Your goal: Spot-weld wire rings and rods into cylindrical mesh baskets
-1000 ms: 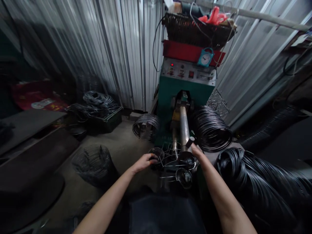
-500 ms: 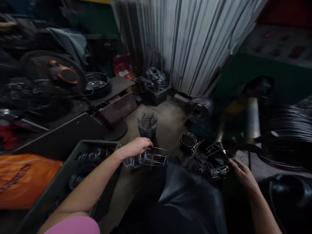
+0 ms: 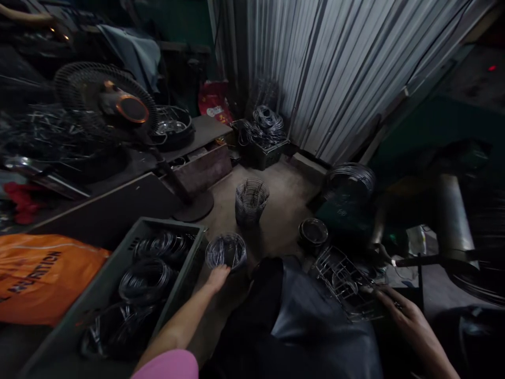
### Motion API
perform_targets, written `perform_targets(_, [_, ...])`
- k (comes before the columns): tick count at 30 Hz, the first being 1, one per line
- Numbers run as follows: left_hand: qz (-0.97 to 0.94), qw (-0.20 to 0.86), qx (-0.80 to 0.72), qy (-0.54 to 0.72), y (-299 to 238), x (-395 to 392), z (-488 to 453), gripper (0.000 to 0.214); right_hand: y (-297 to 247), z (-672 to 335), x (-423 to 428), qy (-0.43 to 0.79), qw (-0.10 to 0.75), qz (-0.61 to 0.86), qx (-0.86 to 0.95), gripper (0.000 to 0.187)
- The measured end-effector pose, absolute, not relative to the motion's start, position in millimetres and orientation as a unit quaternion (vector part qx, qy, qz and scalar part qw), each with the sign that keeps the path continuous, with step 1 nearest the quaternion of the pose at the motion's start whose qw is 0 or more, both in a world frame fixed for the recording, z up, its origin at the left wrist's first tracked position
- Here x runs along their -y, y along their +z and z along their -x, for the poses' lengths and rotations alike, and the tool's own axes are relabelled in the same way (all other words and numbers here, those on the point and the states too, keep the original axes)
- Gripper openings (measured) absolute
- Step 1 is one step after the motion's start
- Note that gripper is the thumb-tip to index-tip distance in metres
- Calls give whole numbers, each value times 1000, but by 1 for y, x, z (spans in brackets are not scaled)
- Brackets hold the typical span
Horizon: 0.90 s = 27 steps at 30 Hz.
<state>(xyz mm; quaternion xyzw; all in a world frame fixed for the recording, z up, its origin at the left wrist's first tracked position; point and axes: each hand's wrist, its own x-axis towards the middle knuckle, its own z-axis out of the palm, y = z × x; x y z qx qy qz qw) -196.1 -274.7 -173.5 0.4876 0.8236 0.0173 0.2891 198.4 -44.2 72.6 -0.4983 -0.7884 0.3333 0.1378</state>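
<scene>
My left hand reaches down to the near rim of a round wire basket on the floor, its fingertips too dark and hidden to make out. Beyond it stands a tall, tapering stack of nested wire baskets. On the right, my right hand has its fingers pressed together at the edge of a metal wire frame with a grid of crossing rods. The fingertips appear closed on its edge, though shadow blurs the contact. Dark cloth covers my lap between the hands.
Left, a green crate holds coiled wire rings beside an orange bag. A standing fan is behind. Another wire-filled crate sits near the corrugated wall. A metal cylinder and round tins are at right.
My left hand has left the small wire frame it held and moved down to the round wire basket. My right hand stays by the wire frame at right. The view has shifted.
</scene>
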Motion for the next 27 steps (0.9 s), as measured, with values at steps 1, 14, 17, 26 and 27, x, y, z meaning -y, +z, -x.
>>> perform_targets(1, [-473,299,-829,21,-180,275,195,26,75,-196,48,334,136,493,792,32])
perform_targets(14, [-349,474,-538,603,-66,187,75,64,59,-200,131,564,347,566,491,38])
perform_targets(17, [-371,552,-481,571,-39,176,34,66,12,-220,151,601,352,621,361,32])
perform_targets(26, [-515,506,-598,348,-74,164,-16,80,21,-338,122,452,445,678,373,14])
perform_targets(27, [-521,504,-594,349,-73,165,-16,78,23,-347,114,469,446,676,352,18])
